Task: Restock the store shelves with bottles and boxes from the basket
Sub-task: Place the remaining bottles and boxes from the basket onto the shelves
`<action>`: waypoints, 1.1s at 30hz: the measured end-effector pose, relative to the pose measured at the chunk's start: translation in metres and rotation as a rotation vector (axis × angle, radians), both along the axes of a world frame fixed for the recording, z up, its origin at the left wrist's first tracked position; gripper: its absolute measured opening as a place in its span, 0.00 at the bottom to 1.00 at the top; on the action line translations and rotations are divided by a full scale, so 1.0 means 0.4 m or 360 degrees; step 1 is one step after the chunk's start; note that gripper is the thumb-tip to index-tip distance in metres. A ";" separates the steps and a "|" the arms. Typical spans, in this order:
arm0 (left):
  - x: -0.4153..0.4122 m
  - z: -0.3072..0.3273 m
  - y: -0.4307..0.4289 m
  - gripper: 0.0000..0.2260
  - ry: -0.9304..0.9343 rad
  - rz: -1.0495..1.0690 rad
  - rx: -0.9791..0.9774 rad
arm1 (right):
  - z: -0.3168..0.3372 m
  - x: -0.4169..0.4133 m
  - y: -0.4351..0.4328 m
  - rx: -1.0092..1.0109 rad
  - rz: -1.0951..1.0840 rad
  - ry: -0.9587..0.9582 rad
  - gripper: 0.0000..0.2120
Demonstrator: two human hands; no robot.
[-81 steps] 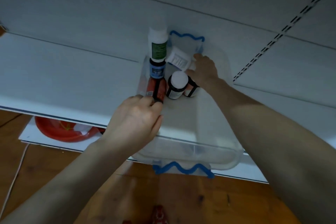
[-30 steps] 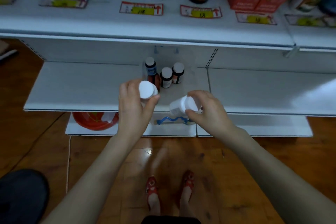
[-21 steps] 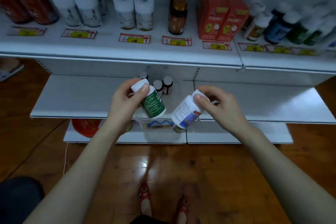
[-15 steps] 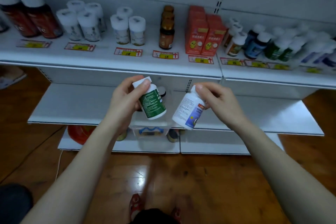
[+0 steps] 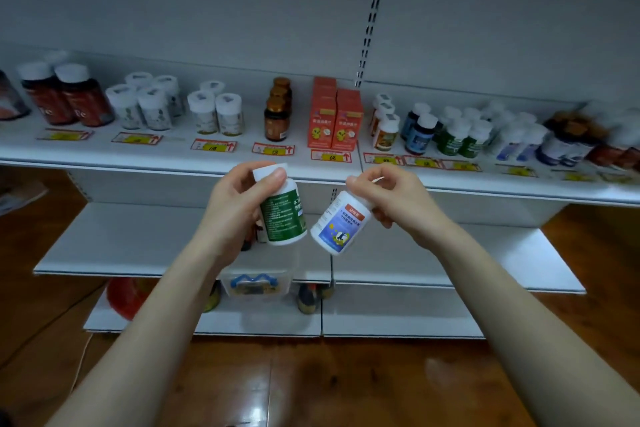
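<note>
My left hand (image 5: 235,204) grips a white bottle with a green label (image 5: 282,215) near its cap, held almost upright. My right hand (image 5: 394,198) pinches the cap end of a white bottle with a blue and orange label (image 5: 339,225), which hangs tilted with its base toward the left. Both bottles are in front of the edge of the stocked shelf (image 5: 173,156). Below them the clear basket with blue wavy handles (image 5: 256,282) sits on the lower shelf (image 5: 131,239), mostly hidden by my left hand and the bottles.
The stocked shelf carries rows of bottles: dark red ones (image 5: 65,94) at left, white ones (image 5: 214,111), brown ones (image 5: 277,114), orange boxes (image 5: 336,118), and green-label bottles (image 5: 460,135) and blue-label bottles at right. A red object (image 5: 128,298) lies on the bottom shelf. Wooden floor below.
Both hands took a bottle each out of the basket and lifted them up in front of the stocked shelf. My view rose from the basket to that shelf.
</note>
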State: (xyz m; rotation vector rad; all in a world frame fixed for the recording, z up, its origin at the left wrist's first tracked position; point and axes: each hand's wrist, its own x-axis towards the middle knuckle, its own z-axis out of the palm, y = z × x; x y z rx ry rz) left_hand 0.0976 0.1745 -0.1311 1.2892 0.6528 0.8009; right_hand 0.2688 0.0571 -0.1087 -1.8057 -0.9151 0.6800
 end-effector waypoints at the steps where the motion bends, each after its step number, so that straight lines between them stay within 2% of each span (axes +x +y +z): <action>1: 0.012 0.006 -0.016 0.14 0.0005 -0.0011 0.0026 | 0.001 0.008 -0.018 0.0004 -0.0006 -0.0028 0.11; 5: 0.078 0.005 -0.066 0.12 0.0053 -0.0064 0.0114 | -0.003 0.056 -0.086 -0.0006 -0.0034 -0.0061 0.07; 11: 0.213 -0.004 -0.109 0.08 0.0126 -0.0255 0.0307 | -0.019 0.179 -0.186 -0.0052 -0.0325 -0.0089 0.06; 14: 0.284 -0.015 -0.112 0.17 0.0147 -0.0406 0.0307 | -0.020 0.254 -0.231 -0.0052 -0.0501 -0.0087 0.04; 16: 0.337 -0.017 -0.109 0.20 0.0158 -0.0469 0.0319 | -0.021 0.301 -0.254 -0.0043 -0.0611 -0.0099 0.03; 21: 0.492 -0.019 -0.090 0.10 0.0097 -0.0602 0.0331 | -0.009 0.409 -0.300 -0.0048 -0.0842 -0.0152 0.06; 25: 0.610 -0.032 -0.105 0.14 0.0101 -0.0758 0.0316 | -0.006 0.481 -0.338 0.0009 -0.0995 -0.0170 0.06; 33: 0.797 -0.043 -0.142 0.10 0.0178 -0.0909 0.0376 | -0.026 0.640 -0.392 0.0064 -0.1143 -0.0116 0.06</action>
